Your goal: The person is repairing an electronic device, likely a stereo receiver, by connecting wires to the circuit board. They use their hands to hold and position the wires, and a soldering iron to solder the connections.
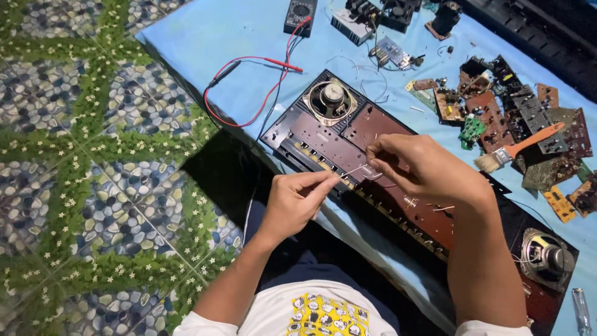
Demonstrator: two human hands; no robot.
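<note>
My left hand (297, 200) and my right hand (418, 165) meet over a long dark electronics chassis (323, 140) lying on a light blue cloth. Both pinch the ends of a thin pale wire (359, 168) stretched between their fingertips. The chassis has a round speaker (329, 99) at its far end and another speaker (547, 256) at the near right end. A brown circuit board (373, 124) shows inside it, partly hidden by my right hand.
A multimeter (300, 14) with red and black leads (261, 68) lies at the top. Several loose circuit boards (497, 115) and a small brush (516, 149) lie at the right. A screwdriver (581, 311) rests at the bottom right. Patterned floor tiles (93, 174) fill the left.
</note>
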